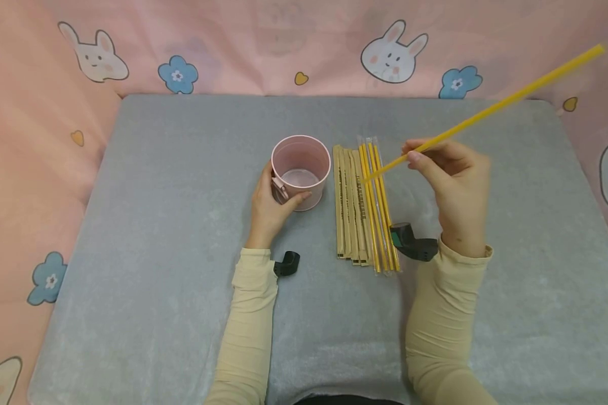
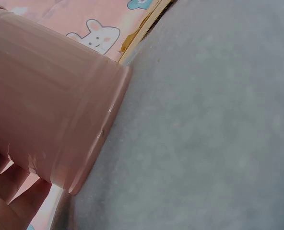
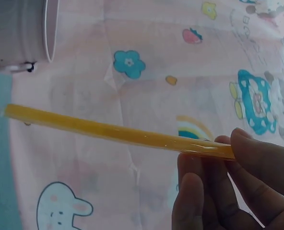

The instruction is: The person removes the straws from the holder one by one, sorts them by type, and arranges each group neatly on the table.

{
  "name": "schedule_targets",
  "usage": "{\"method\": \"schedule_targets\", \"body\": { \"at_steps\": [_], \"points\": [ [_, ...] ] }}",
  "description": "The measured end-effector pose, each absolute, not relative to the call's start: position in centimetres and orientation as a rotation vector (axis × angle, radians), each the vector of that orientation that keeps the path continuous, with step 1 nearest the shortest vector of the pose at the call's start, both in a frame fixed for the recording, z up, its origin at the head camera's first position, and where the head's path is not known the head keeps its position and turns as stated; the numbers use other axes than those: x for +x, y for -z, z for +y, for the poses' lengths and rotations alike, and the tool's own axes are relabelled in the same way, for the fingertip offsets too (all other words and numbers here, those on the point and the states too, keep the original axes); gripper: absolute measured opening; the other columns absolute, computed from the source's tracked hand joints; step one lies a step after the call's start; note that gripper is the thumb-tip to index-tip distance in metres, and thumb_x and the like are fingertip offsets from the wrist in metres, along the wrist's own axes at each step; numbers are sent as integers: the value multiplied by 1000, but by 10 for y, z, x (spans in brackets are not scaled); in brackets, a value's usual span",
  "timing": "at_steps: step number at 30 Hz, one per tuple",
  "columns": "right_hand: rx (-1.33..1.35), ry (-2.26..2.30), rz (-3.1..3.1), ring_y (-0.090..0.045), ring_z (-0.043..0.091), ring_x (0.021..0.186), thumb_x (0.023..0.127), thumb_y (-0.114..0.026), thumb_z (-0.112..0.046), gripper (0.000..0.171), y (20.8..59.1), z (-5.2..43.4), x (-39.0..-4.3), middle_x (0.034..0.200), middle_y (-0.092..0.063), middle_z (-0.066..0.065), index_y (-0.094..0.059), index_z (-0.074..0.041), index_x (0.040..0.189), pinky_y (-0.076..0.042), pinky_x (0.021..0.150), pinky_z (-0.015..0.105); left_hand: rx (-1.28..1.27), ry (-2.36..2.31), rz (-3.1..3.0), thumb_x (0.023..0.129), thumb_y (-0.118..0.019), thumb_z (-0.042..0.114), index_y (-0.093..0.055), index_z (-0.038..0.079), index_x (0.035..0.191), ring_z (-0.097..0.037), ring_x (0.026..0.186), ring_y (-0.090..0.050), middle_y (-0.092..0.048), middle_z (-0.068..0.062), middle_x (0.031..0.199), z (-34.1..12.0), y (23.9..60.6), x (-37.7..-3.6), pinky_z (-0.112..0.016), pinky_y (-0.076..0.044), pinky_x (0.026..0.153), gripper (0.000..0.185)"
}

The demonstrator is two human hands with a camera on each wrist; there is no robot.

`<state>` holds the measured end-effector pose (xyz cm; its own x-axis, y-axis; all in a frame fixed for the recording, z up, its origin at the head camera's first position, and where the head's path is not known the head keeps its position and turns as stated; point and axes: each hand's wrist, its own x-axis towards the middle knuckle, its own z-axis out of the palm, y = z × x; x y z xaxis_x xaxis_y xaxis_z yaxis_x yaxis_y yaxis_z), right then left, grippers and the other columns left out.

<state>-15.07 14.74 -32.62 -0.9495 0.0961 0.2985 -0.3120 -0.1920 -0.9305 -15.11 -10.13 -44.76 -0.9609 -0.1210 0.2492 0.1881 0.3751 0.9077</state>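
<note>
A small pink bucket (image 1: 311, 196) stands upright near the middle of the table, its inside bare. My left hand (image 1: 271, 211) grips its left side, thumb across the front; some fingers are hidden behind it. In the left wrist view, fingertips touch the bucket's wall (image 2: 41, 96). My right hand (image 1: 461, 180) pinches a long yellow straw (image 1: 506, 105) between thumb and fingers. That straw slants up to the right, its lower end over the packets on the table. In the right wrist view, the straw (image 3: 108, 130) points away from the hand (image 3: 262, 182).
Several slim brown paper packets (image 1: 348, 208) lie side by side to the right of the bucket. Next to them are several yellow straws (image 1: 384, 219) in clear wrappers. A grey cloth covers the table (image 1: 157, 225), with pink printed curtains (image 1: 223, 45) around it.
</note>
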Motion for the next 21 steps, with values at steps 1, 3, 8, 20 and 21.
{"method": "schedule_targets", "body": {
  "at_steps": [1, 3, 8, 20, 21],
  "points": [
    [249, -2221, -1813, -65, 25, 80, 78, -68, 13, 14, 326, 149, -151, 87, -70, 15, -67, 16, 92, -52, 72, 27, -59, 1615, -2366, 69, -85, 21, -38, 2, 141, -26, 122, -46, -49, -15, 134, -101, 447, -151, -32, -34, 104, 88],
    [239, -2208, -1839, -65, 24, 80, 78, -68, 12, 14, 326, 151, -151, 87, -70, 15, -67, 16, 92, -52, 72, 27, -60, 1614, -2367, 69, -85, 21, -38, 2, 141, -26, 122, -46, -49, -15, 135, -101, 447, -151, -32, -34, 104, 88],
    [224, -2168, -1911, -66, 23, 78, 78, -70, 10, 13, 326, 156, -152, 86, -70, 13, -68, 14, 90, -51, 72, 26, -62, 1616, -2365, 69, -84, 20, -38, 2, 141, -26, 122, -46, -49, -16, 134, -101, 448, -152, -32, -34, 104, 88],
    [154, -1763, -2473, -62, 13, 71, 82, -71, -1, 14, 333, 174, -155, 83, -69, -4, -71, 6, 94, -50, 72, 19, -71, 1610, -2358, 70, -84, 20, -38, 2, 140, -27, 122, -47, -49, -16, 133, -102, 449, -151, -32, -34, 103, 86],
    [150, -1737, -2515, -63, 12, 72, 83, -70, -2, 15, 334, 175, -156, 83, -69, -6, -71, 6, 95, -50, 73, 18, -71, 1609, -2358, 69, -85, 20, -38, 2, 140, -27, 122, -47, -49, -16, 133, -102, 449, -151, -32, -34, 103, 86]
  ]
}}
